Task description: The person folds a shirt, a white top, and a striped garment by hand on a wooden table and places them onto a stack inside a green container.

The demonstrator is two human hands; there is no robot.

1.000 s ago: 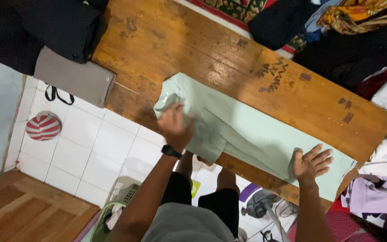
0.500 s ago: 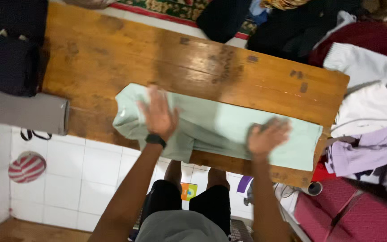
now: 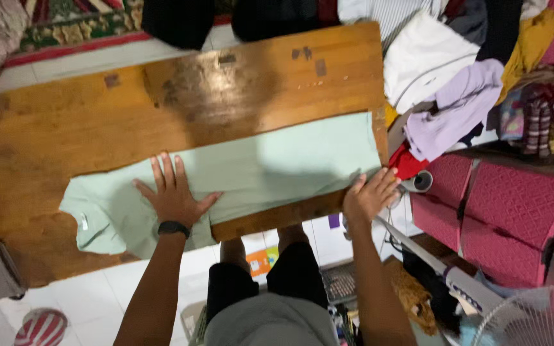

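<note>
A pale green shirt is spread lengthwise along the near edge of a wooden table, its collar end at the left and its hem at the table's right corner. The left hand is laid flat on the cloth near the collar end, fingers spread apart, a black watch on the wrist. The right hand is set at the near hem corner, fingers slightly apart and curled over the table edge; whether cloth is pinched under them cannot be told. A heap of clothes is piled beyond the right end, and pink quilted boxes stand beside it. For a clean result, the cloth should probably be held still by the left palm while the hem end is drawn taut and level, so that creases are pressed outward and both edges are kept in line.
</note>
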